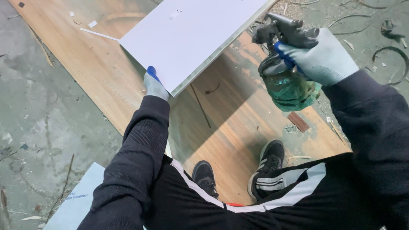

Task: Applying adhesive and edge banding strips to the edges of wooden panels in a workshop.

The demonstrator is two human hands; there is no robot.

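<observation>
Left hand (154, 86) pinches the near corner of a white panel (187, 36); right hand (317, 57), fingers curled, grips a spray bottle (286, 83) to the right.

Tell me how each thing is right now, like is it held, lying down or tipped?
White flat rectangular panel: tilted, its near corner lifted, gripped at the edge.
Left hand in a grey and blue glove: closed on the panel's corner.
Clear green spray bottle with black trigger head: held in the air, roughly upright.
Right hand in a grey and blue glove: wrapped around the bottle's neck.
Long brown wooden board: lying flat on the floor, partly covered.
</observation>
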